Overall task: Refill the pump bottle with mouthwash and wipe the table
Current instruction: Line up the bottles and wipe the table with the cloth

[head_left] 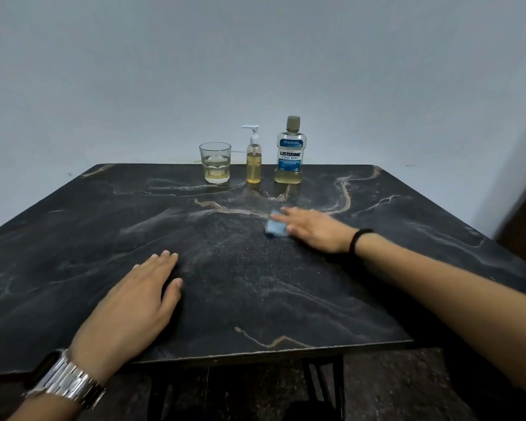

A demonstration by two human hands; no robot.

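A dark, marble-patterned tabletop (pixel 104 238) stands against a pale wall (pixel 255 71), and the pump bottle (pixel 253 161) serves as the landmark here. It stands upright near the far edge of the tabletop, its white pump head on, its clear body largely filled with yellowish liquid. Just to the right of the pump bottle stands the mouthwash bottle (pixel 289 153), capped, with a blue label and only a low band of yellowish liquid at the bottom. Just to the left of the pump bottle stands a drinking glass (pixel 215 162) holding a little of the same pale liquid. The three stand in a row, near each other but apart.

In front of the pump bottle and slightly to its right, toward the person, the right hand (pixel 313 229) lies flat with its fingers stretched out, pressing a small blue cloth (pixel 275 227) onto the tabletop; a dark band (pixel 357 240) circles that wrist. The hand and cloth are blurred. A hazy, streaked patch shows on the surface between the cloth and the pump bottle.

Well in front of the pump bottle and to its left, the left hand (pixel 137 302) rests palm-down on the tabletop near the close edge, fingers straight and together, holding nothing. A metal wristwatch (pixel 66 381) sits on that wrist.
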